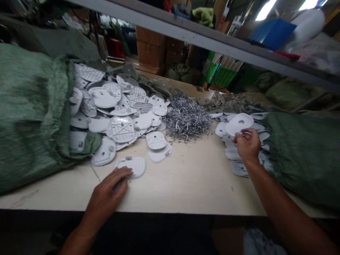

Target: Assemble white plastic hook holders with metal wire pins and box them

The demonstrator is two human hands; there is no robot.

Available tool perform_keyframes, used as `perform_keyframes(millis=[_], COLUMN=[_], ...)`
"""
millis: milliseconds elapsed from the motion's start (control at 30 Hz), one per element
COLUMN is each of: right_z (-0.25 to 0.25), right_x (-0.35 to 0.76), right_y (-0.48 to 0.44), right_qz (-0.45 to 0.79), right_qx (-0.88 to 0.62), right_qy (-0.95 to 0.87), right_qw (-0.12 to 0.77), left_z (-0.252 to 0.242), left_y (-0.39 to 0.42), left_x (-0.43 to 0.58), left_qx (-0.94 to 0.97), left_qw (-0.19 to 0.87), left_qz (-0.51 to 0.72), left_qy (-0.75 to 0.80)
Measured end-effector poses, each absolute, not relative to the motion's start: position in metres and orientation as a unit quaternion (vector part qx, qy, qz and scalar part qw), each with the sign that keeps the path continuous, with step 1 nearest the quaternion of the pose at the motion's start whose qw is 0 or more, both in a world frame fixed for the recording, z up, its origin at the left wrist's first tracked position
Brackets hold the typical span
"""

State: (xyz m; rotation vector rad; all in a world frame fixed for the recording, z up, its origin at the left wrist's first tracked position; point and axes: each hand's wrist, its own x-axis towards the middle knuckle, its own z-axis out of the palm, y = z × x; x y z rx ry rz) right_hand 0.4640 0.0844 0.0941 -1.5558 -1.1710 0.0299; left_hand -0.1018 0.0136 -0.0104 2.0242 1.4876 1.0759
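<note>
Gripping: the right hand [247, 146] has its fingers closed on the lower edge of a white plastic disc [239, 124], which has a round central hole and stands tilted above the stack under that hand.

Left hand: the left hand [109, 191] lies palm down on a ribbed white plastic plate [136, 166], its fingers curled over the plate's edge; whether it actually grips cannot be told. The plate sits flat on the pale surface [191, 187], directly under the fingertips.

Hands: well apart, one on each side of the surface, each on its own piece.

Between the hands: a tangled heap of bright metal pins [187, 119] sits farther out, about midway across.

Beyond the left hand: a large heap of white plastic plates [118, 118] spills from the mouth of a green woven sack [32, 117], some showing ribbed backs, others smooth faces.

Under the right hand: a stack of white plastic pieces [232, 153] overlaps loosely, next to a second green woven sack [305, 159] on the hand's outer side.

Far ahead of the hands: a heap of grey pieces [231, 102] lies behind the pins, under a grey metal shelf rail [202, 35]. Past the rail stand cardboard boxes [150, 46] and a blue plastic bin [273, 33].
</note>
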Motion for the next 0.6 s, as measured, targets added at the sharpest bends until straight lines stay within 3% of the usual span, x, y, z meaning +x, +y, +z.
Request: perform_keyframes(millis=[167, 267, 367, 533, 600], right_z=[0.086, 0.077, 0.064, 0.047, 0.041], right_x=[0.446, 0.431, 0.415, 0.407, 0.413], right_y=[0.013, -0.029, -0.055, -0.056, -0.046], right_qz=[-0.098, -0.093, 0.0, 0.206, 0.292], right_qx=[-0.683, -0.689, -0.702, -0.683, -0.673], right_qy=[-0.559, -0.603, -0.621, -0.57, -0.557], right_qw=[0.46, 0.392, 0.349, 0.407, 0.389], left_z=[-0.002, 0.009, 0.023, 0.041, 0.044], left_y=[0.005, 0.003, 0.006, 0.015, 0.018], left_x=[-0.113, -0.114, -0.114, -0.12, -0.123], left_qx=[0.716, 0.717, 0.716, 0.736, 0.746], left_qw=[0.236, 0.246, 0.23, 0.197, 0.207], left_qz=[0.353, 0.329, 0.328, 0.299, 0.262], left_qy=[0.554, 0.563, 0.571, 0.575, 0.576])
